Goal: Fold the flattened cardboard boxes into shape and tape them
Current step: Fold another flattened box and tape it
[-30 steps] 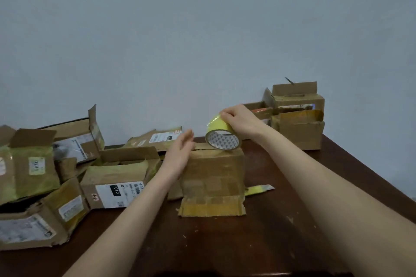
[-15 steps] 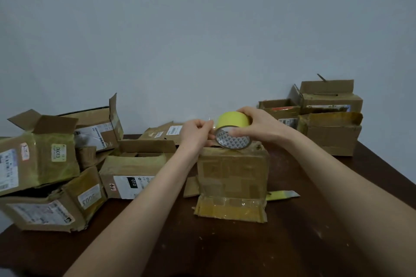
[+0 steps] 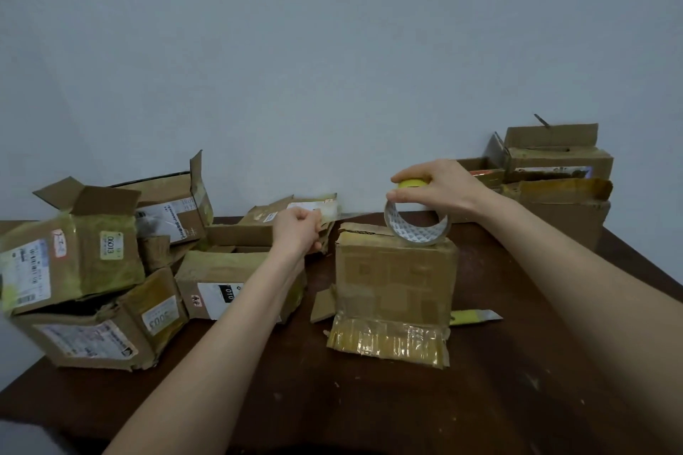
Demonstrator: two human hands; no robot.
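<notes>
A brown cardboard box [image 3: 395,281] stands upright in the middle of the dark wooden table [image 3: 406,406], its front flap lying flat and covered in yellowish tape. My right hand [image 3: 436,185] grips a roll of yellow tape [image 3: 415,229] on top of the box. My left hand [image 3: 299,231] pinches the free end of the tape, and a clear strip [image 3: 347,214] is stretched between that hand and the roll, to the left of the box.
Several folded and taped boxes [image 3: 96,270] are piled at the left. More boxes [image 3: 554,188] are stacked at the back right against the wall. A loose strip of tape [image 3: 475,316] lies on the table to the right of the middle box.
My left hand took the tape's end at the roll and pulled it out leftward. My right hand kept the roll on the box top.
</notes>
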